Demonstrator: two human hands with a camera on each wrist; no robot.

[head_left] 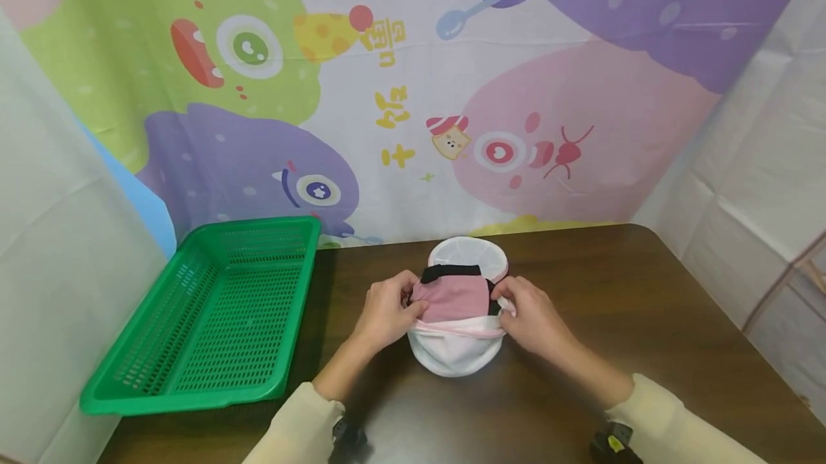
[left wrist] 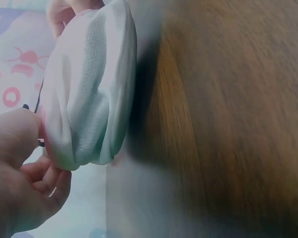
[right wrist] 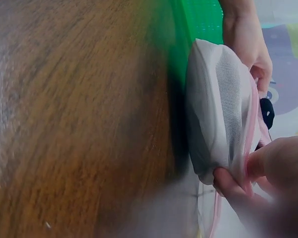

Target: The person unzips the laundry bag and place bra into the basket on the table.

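Observation:
A white mesh laundry bag (head_left: 454,355) with pink trim sits on the table, its round lid (head_left: 467,252) folded back on the far side. Folded pink cloth with black bands (head_left: 452,297) pokes out of the opening. At the opening's left edge, my left hand (head_left: 386,312) pinches the bag's rim beside the cloth, thumb over the pink fabric. My right hand (head_left: 534,319) grips the white rim on the right between thumb and fingers. The left wrist view has the bag's bulging mesh side (left wrist: 89,89) near the fingers; in the right wrist view the thumb presses the pink edging (right wrist: 251,124).
To the left stands a green plastic basket (head_left: 235,320) with slotted walls and nothing in it. The dark wooden table (head_left: 581,270) ends at a cartoon-printed curtain (head_left: 413,206) behind. White sheets (head_left: 761,184) hang at both sides.

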